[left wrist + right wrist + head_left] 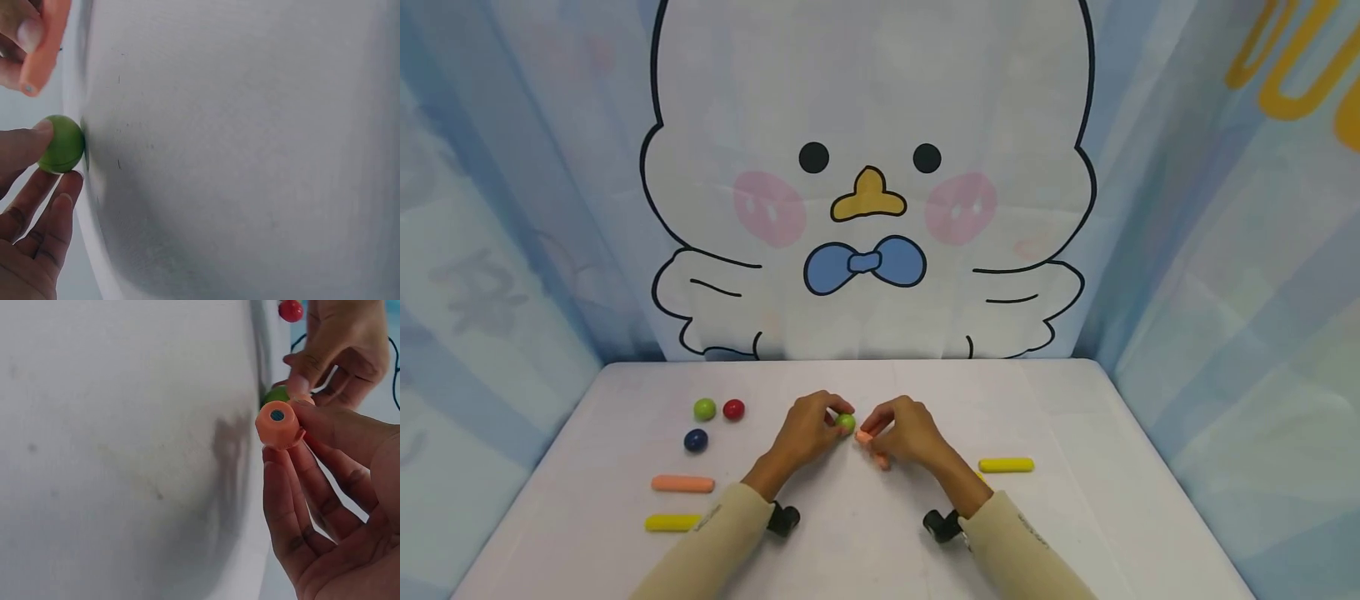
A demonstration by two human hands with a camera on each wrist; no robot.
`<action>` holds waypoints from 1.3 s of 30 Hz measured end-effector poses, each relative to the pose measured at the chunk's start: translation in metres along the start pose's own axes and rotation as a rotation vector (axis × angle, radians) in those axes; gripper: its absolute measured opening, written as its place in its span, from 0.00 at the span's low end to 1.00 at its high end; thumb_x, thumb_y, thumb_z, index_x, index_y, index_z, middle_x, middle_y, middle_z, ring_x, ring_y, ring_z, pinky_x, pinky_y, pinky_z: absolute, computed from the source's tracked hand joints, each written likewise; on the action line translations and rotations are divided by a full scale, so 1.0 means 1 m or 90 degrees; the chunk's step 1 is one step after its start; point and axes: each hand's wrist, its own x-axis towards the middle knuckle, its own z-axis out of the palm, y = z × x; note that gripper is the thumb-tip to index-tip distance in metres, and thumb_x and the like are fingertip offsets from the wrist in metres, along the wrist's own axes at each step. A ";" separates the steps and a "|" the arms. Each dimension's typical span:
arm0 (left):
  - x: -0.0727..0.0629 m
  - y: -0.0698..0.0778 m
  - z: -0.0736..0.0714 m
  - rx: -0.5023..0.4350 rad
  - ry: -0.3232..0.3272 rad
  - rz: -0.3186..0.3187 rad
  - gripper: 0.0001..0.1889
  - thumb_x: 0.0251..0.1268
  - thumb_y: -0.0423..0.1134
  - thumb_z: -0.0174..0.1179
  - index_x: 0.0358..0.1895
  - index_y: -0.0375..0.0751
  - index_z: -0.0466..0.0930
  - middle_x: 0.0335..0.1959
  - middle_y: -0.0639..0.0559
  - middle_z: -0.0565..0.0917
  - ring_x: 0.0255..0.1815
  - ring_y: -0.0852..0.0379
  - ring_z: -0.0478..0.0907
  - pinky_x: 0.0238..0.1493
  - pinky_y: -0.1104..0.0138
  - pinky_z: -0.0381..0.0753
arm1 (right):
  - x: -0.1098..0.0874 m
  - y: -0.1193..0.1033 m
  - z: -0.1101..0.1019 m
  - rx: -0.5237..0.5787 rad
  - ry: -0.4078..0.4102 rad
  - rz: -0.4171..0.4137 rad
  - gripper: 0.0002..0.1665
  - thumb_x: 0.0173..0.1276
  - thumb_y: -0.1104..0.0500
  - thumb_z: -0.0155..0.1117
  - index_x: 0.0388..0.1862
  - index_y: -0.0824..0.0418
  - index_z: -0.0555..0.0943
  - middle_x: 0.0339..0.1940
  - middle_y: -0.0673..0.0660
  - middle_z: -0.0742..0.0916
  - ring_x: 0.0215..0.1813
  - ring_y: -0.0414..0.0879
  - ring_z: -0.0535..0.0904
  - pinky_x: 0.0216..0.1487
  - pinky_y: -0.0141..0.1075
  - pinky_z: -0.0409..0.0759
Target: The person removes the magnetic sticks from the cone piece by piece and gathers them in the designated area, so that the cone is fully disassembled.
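My left hand [811, 429] holds a green ball [64, 145] between its thumb and fingers, low over the white table [865, 550]. Just to its right, my right hand [912, 432] pinches an orange stick [279, 425], which has a small grey spot in its end. The near tip of the stick and the ball are close together; a small gap shows between them in the left wrist view. Part of the stick is hidden behind the right fingers.
At left on the table lie another green ball [704, 409], a red ball [733, 409], a dark blue ball [696, 441], an orange stick [682, 484] and a yellow stick [672, 522] partly under the left sleeve. Another yellow stick [1006, 465] lies right, with a yellow bit [981, 477] beside the right wrist.
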 end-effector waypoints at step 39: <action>0.000 0.004 0.001 0.008 0.002 -0.013 0.12 0.61 0.31 0.77 0.47 0.46 0.92 0.41 0.54 0.87 0.40 0.59 0.80 0.46 0.65 0.83 | -0.093 0.029 -0.021 -0.174 0.148 0.023 0.09 0.57 0.58 0.85 0.31 0.48 0.90 0.28 0.40 0.90 0.38 0.40 0.82 0.45 0.42 0.78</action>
